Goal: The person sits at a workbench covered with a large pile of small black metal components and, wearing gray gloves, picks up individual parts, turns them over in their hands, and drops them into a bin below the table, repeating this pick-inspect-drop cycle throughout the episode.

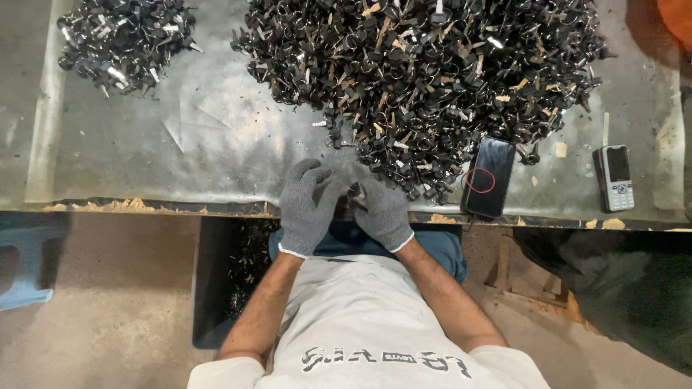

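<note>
Grey sheet-covered table (216,155), worn front edge w/ wood chips. On it: big pile of black clips (425,79) centre-right, smaller pile (126,39) top left, smartphone (489,178) & keypad phone (615,178) at right, apart.

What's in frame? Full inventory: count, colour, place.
large pile of small parts: one, black with tan bits, table top centre-right
small pile of parts: one, black and silvery, table top left
table: one, grey, scuffed
smartphone: one, black, table's near edge, right of the hands
keypad phone: one, grey, far right of the table
stool: one, blue, floor left
bin: one, dark, under the table edge
small part: one, dark, between both hands
left hand: grey glove
right hand: grey glove
</note>
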A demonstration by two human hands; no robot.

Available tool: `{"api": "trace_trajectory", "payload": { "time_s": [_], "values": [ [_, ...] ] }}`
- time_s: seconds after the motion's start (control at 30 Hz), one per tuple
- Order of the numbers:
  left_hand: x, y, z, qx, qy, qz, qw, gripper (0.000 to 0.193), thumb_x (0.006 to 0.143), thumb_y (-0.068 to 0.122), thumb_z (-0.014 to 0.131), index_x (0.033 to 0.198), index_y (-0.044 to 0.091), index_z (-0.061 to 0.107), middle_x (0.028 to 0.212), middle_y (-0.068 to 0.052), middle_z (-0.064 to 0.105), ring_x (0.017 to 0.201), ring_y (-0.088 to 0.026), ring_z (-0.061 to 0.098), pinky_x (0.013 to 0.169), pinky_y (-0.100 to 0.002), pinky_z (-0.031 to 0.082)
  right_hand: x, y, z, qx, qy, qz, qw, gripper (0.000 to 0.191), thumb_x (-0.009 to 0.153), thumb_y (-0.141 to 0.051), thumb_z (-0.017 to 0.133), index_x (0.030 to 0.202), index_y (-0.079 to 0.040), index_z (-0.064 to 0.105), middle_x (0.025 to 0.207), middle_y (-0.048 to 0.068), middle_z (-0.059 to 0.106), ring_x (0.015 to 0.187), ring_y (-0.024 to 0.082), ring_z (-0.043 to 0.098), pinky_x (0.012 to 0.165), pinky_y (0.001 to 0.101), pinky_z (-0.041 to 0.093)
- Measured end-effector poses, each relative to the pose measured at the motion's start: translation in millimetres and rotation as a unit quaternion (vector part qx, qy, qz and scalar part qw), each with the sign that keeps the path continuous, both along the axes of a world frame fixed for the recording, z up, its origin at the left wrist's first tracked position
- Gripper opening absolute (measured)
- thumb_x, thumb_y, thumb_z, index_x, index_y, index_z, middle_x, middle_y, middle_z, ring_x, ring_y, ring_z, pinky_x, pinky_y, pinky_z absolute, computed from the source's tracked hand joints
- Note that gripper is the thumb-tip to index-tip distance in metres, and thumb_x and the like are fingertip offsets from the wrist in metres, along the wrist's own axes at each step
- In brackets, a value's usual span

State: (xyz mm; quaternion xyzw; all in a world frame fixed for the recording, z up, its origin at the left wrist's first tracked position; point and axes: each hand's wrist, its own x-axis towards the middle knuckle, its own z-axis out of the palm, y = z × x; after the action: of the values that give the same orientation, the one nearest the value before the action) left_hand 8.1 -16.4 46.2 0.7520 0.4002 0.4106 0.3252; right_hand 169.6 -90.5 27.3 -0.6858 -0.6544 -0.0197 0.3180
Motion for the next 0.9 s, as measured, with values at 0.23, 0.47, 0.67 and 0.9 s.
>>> {"api": "trace_trajectory", "payload": {
  "time_s": [0.23,0.47,0.67,0.9],
  "values": [
    [9.4,6.5,-31.6,0.013,0.013,0.029,0.999,0.029,0.093,0.023,0.076,0.112,0.002,0.068,0.122,-0.018,0.066,0.107,-0.034,0.067,0.090,-0.044,0.055,2.2,-1.1,-8.6,-0.033,0.050,0.017,0.998,0.044,0.076,-0.020,0.086,0.113,-0.009,0.064,0.084,0.010,0.068,0.076,0.033,0.070,0.068,0.0470,0.056],
    [10.7,0.0,-41.7,0.092,0.088,0.019,0.992,0.031,0.095,0.028,0.073,0.116,0.005,0.066,0.121,-0.016,0.066,0.110,-0.037,0.064,0.091,-0.051,0.049,5.8,-1.8,-18.4,0.004,0.018,0.040,0.999,0.050,0.074,-0.022,0.087,0.117,-0.009,0.063,0.094,0.013,0.070,0.079,0.034,0.070,0.068,0.0475,0.055],
    [13.3,4.2,-33.3,0.121,0.113,-0.001,0.986,0.031,0.091,0.028,0.074,0.114,0.008,0.067,0.119,-0.016,0.066,0.111,-0.039,0.062,0.095,-0.052,0.048,8.3,-6.1,-29.2,-0.036,0.036,0.037,0.998,0.056,0.071,-0.022,0.087,0.119,-0.009,0.065,0.095,0.014,0.070,0.080,0.034,0.070,0.070,0.0479,0.054],
    [14.3,5.8,-30.8,0.064,0.124,-0.010,0.990,0.028,0.089,0.026,0.075,0.112,0.011,0.069,0.114,-0.013,0.068,0.109,-0.036,0.063,0.094,-0.050,0.048,10.8,-7.6,-37.0,-0.059,0.078,0.044,0.994,0.052,0.070,-0.021,0.087,0.116,-0.009,0.065,0.094,0.014,0.071,0.079,0.033,0.071,0.070,0.0467,0.055]
  ]
}}
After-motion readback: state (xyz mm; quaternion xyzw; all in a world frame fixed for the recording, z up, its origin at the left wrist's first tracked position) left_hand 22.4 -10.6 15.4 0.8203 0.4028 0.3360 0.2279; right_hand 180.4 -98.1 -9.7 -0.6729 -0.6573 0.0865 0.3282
